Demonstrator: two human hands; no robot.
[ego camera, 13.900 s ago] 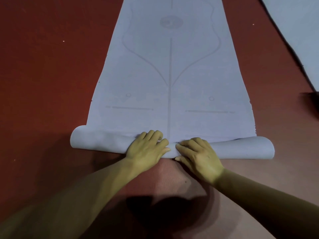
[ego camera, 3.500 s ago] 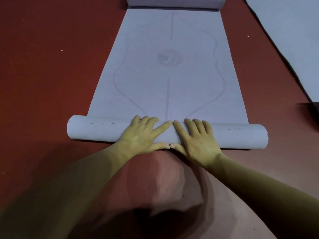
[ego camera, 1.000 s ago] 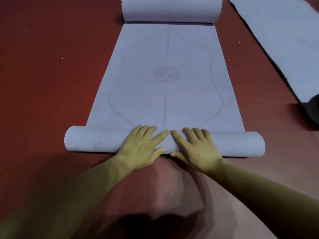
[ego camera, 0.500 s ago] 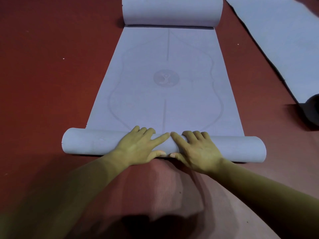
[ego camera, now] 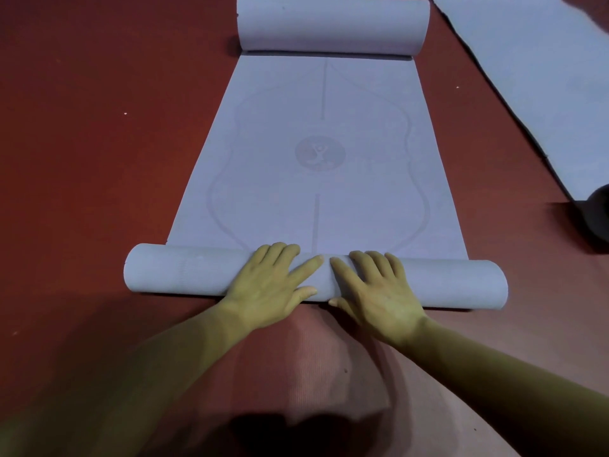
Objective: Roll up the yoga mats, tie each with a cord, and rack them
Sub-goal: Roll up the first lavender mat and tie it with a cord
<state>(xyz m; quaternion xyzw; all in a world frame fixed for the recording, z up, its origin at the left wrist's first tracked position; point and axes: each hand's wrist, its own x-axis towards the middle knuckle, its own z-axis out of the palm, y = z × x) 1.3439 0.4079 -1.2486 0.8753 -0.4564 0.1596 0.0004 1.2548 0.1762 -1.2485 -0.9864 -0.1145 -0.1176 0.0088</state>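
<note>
Dark red matte floor (ego camera: 82, 159), with shadow across the bottom. A pale blue-grey foam yoga mat (ego camera: 280, 166) lies on it mid-frame, partly rolled. Its near roll (ego camera: 184, 273) has its long axis left-right across the view. The roll's middle is covered by the hands.

The left hand (ego camera: 267, 291) lies flat on that roll, fingers straight and spread, gripping nothing. The right hand (ego camera: 379, 291) is just beside it in the same flat open pose, index fingers nearly touching. Both forearms are cut off at the bottom.

The flat part of the mat runs straight away from the person. Its faint printed outline, centre line and round emblem are hard to read. The far end curls into a far roll (ego camera: 333, 24), parallel to the near one, top cropped.

On the right, another pale blue-grey flat mat (ego camera: 527, 77) lies angled, cut by the frame. A dark rounded object (ego camera: 598, 216) at the right edge is mostly cropped; can't identify it.
</note>
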